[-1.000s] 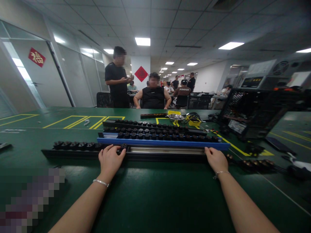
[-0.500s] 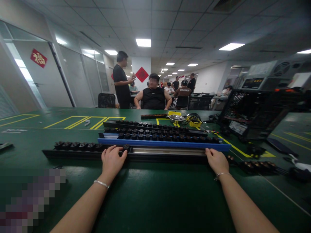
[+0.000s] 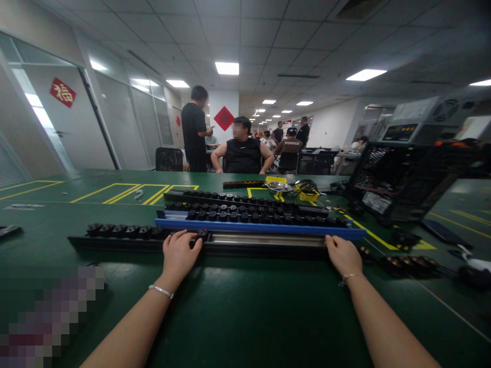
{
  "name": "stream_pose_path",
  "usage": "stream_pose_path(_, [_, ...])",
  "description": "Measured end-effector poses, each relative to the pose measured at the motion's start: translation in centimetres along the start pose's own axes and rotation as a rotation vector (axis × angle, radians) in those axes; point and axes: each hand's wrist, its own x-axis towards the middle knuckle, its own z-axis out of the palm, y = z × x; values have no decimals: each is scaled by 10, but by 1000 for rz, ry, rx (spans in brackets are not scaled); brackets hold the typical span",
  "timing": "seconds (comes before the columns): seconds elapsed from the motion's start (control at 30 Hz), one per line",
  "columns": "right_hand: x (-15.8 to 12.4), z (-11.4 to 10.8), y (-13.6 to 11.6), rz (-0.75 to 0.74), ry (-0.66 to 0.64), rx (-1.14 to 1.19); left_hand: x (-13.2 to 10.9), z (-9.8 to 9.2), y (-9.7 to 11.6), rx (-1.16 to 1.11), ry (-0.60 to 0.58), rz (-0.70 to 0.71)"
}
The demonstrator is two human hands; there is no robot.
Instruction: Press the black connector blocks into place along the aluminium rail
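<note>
A long black rail (image 3: 264,250) lies across the green table before me, a bare metallic channel showing along its right half. Round black socket modules (image 3: 132,231) fill its left part. My left hand (image 3: 180,255) curls over the rail near its middle, fingers on the far side and thumb at the near side. Just right of those fingers sits a single module (image 3: 203,234). At the rail's right end, my right hand (image 3: 344,258) is closed, pinching the edge between thumb and fingers. Both palms hide parts of the rail.
Behind the rail lie a blue rail (image 3: 261,228) and another black rail (image 3: 169,196), both with rows of modules. Loose modules (image 3: 410,265) lie at the right. An open computer case (image 3: 402,179) stands at the back right. A seated person (image 3: 242,153) faces the table.
Both hands keep their hold on the rail, with hardly any shift. In the background, the standing person has turned and lowered a hand, and the seated person's head has turned.
</note>
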Motion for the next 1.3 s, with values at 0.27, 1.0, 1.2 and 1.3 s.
stream_pose_path(0.27, [0,-2,-2,16,-25,19,0,0,-1,-11,-10,-2])
stream_pose_path(1.0, [1,4,2,-14,-2,-14,-3,2,6,-40,-48,84])
stream_pose_path(1.2, [2,7,4,-37,14,-17,-5,3,9,-46,-63,111])
stream_pose_path(1.3, [2,7,4,-28,0,-6,-5,4,10,-40,-68,120])
